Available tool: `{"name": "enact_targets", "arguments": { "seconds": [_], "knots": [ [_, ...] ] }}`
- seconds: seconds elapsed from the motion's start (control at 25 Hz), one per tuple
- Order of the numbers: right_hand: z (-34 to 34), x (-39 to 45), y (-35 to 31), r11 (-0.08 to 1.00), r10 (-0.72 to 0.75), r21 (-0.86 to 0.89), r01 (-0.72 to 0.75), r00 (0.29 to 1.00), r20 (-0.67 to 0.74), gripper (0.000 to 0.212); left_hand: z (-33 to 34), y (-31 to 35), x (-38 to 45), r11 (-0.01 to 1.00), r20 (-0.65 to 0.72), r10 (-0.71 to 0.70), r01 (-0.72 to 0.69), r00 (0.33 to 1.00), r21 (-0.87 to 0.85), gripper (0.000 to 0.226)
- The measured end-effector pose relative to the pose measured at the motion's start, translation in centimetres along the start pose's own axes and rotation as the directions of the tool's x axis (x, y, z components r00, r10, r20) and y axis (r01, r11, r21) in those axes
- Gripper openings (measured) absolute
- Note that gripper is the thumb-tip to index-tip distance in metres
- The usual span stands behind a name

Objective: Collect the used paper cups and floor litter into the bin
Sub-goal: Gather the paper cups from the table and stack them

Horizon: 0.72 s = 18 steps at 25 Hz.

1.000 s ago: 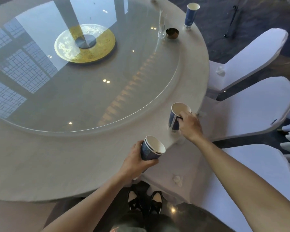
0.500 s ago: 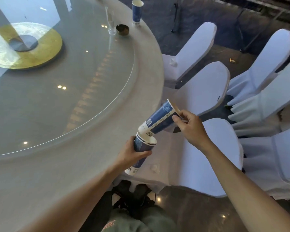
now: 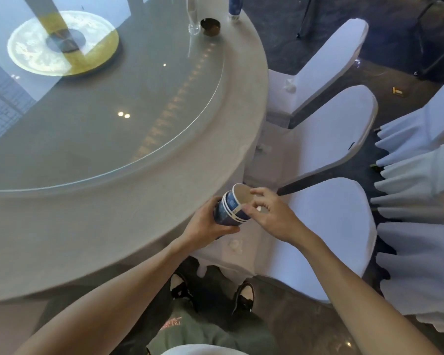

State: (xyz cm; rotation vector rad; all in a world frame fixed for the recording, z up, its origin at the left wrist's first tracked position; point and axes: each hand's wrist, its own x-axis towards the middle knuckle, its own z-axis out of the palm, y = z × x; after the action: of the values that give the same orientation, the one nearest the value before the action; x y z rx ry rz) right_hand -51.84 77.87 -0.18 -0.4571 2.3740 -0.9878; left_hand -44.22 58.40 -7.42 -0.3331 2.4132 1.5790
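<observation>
A stack of blue paper cups (image 3: 230, 208) with white rims is tilted, mouth toward the upper right, just off the round table's near edge. My left hand (image 3: 207, 224) grips the stack around its body. My right hand (image 3: 269, 213) pinches the top cup's rim with thumb and fingers. Another blue paper cup (image 3: 234, 6) stands at the table's far edge. Crumpled white tissues lie on chair seats: one below the stack (image 3: 235, 244), one farther back (image 3: 289, 86). A small yellow scrap (image 3: 398, 92) lies on the dark floor at the right.
The round table (image 3: 164, 201) carries a glass turntable, a gold centre disc (image 3: 62, 43), a glass (image 3: 193, 19) and a dark ashtray (image 3: 210, 26). White-covered chairs (image 3: 326, 226) crowd the right side. My shoes (image 3: 244, 295) stand on the dark floor below.
The right hand lifted a cup from the table, tipped it over the left hand's cup and pushed it in; the cups are now nested. The view swung right, then back.
</observation>
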Motion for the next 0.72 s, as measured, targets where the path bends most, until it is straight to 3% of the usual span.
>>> {"name": "enact_targets", "arguments": {
  "seconds": [0.12, 0.24, 0.36, 0.48, 0.6, 0.72],
  "knots": [
    [0.2, -0.5, 2.3, 0.996, -0.046, -0.074, 0.047, 0.999, 0.013, 0.032, 2.9, 0.5, -1.1, 1.0, -0.049, 0.007, -0.007, 0.999, 0.0, 0.083],
    [0.4, -1.0, 4.9, 0.996, -0.053, -0.067, 0.061, 0.991, 0.122, 0.059, 6.0, -0.3, -1.8, 1.0, -0.107, -0.011, 0.013, 0.994, 0.014, 0.084],
    [1.8, -1.1, 7.6, 0.99, -0.068, -0.101, 0.093, 0.971, 0.229, 0.07, 8.4, -1.9, -2.6, 0.996, -0.194, -0.059, 0.07, 0.979, 0.054, 0.086],
    [4.1, 0.1, 10.4, 0.997, -0.002, -0.068, 0.024, 0.953, 0.304, 0.071, 10.1, -4.1, -2.8, 0.983, -0.241, -0.137, 0.162, 0.961, 0.084, 0.086],
    [7.8, 2.6, 13.5, 0.982, 0.155, 0.075, -0.174, 0.965, 0.211, 0.064, 11.1, -7.2, -1.7, 0.961, -0.294, -0.239, 0.268, 0.926, 0.064, 0.088],
    [12.1, 5.2, 17.9, 0.959, 0.284, -0.073, -0.275, 0.943, 0.174, 0.07, 11.8, -10.8, 0.0, 0.933, -0.295, -0.298, 0.343, 0.908, 0.111, 0.087]
  ]
}}
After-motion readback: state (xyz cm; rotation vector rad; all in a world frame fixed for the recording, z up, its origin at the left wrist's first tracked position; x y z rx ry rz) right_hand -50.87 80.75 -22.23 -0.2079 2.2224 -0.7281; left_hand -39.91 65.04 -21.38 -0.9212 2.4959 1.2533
